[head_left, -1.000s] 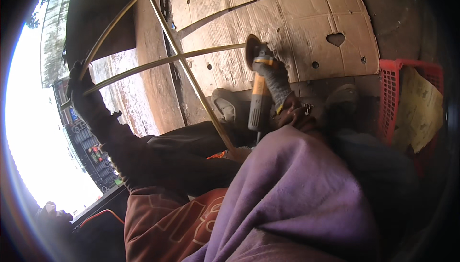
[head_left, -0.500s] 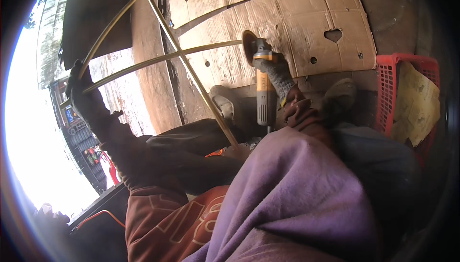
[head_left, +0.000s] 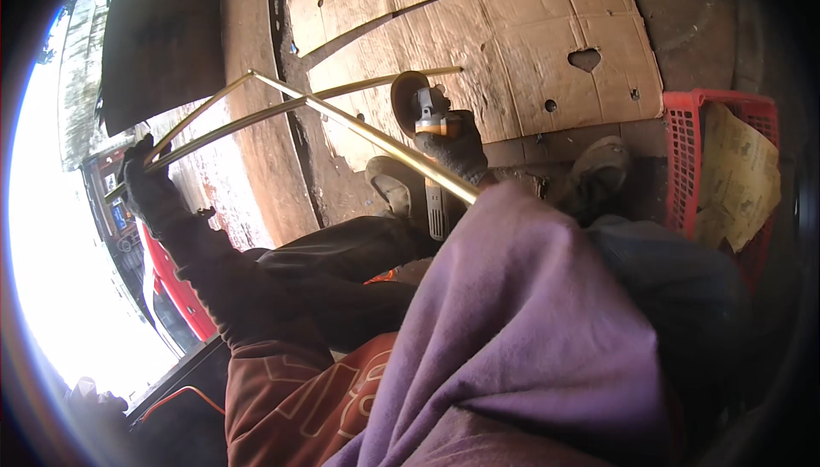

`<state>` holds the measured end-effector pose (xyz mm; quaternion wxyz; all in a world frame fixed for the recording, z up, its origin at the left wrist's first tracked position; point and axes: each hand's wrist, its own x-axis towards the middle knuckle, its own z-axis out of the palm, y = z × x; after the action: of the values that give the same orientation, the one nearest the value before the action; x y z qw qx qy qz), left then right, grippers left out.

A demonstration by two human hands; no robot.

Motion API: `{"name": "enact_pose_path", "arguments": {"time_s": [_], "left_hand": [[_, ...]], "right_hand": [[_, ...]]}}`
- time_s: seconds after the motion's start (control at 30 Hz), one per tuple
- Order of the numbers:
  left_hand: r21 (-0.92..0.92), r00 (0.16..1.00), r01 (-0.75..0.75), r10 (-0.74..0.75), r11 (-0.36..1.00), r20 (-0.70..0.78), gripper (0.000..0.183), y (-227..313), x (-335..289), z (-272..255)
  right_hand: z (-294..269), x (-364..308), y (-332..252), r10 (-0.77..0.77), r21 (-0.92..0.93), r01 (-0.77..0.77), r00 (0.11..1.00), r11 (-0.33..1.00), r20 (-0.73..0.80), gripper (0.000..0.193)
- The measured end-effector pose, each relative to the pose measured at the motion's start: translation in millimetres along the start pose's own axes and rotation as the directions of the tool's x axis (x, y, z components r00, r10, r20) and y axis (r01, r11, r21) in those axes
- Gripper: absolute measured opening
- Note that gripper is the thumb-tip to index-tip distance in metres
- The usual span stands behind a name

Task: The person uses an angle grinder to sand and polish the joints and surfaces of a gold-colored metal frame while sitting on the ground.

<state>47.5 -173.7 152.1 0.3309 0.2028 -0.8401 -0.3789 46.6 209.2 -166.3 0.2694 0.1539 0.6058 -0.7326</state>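
My left hand (head_left: 143, 172), in a dark glove, is closed round the left end of a gold-coloured metal frame (head_left: 376, 137). Thin bars cross and meet at a corner in this frame, which is held up off the floor at a tilt. One bar runs down towards the purple cloth (head_left: 530, 322) over my front, where its near end is lost from sight. My gloved right hand (head_left: 459, 144) grips an angle grinder (head_left: 433, 117) around its orange and grey body. Its round disc (head_left: 408, 102) is turned up beside the frame's far bar; whether they touch I cannot tell.
Flattened cardboard (head_left: 521, 49) with holes covers the floor ahead. A red plastic crate (head_left: 683, 160) holding a brownish sheet (head_left: 739, 181) stands at the right. My shoes (head_left: 598, 168) are near the cardboard's edge. An orange cord (head_left: 184, 390) lies at lower left, and a red vehicle shows beyond.
The frame has tipped, its corner dropping and its near bar swinging right towards the cloth. The grinder has moved left and slightly down with my right hand. A red vehicle has come into view outside.
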Motion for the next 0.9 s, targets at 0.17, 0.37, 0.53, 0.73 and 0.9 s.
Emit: {"name": "enact_pose_path", "arguments": {"time_s": [0.17, 0.37, 0.53, 0.73, 0.9], "left_hand": [[-0.118, 0.979, 0.171, -0.182, 0.978, -0.093, 0.034, -5.4, 1.9, -14.3], [-0.191, 0.991, 0.107, -0.12, 0.976, -0.054, 0.029, 10.0, -7.2, -3.9], [-0.2, 0.978, 0.115, -0.146, 0.973, -0.146, 0.025, 15.9, -9.4, 11.3], [0.128, 0.993, -0.115, 0.11, 0.985, 0.042, 0.029, 14.7, -8.1, 2.6], [-0.143, 0.997, 0.028, -0.018, 0.989, 0.077, 0.024, -20.4, 2.3, -30.5]], "right_hand": [[24.9, -6.2, -10.3, -0.131, 0.157, 0.125, 0.991, 0.98, 0.03, 0.055], [3.9, 12.4, 1.9, -0.07, 0.176, 0.065, 0.997, 0.982, 0.019, 0.056], [15.0, 9.8, -4.5, -0.134, 0.179, 0.134, 0.991, 0.975, -0.009, 0.057], [19.8, 8.0, 1.4, -0.166, 0.141, 0.164, 0.986, 0.976, 0.005, 0.055], [-13.1, 24.2, 0.4, 0.073, 0.268, -0.083, 0.996, 0.96, 0.05, 0.032]]}}
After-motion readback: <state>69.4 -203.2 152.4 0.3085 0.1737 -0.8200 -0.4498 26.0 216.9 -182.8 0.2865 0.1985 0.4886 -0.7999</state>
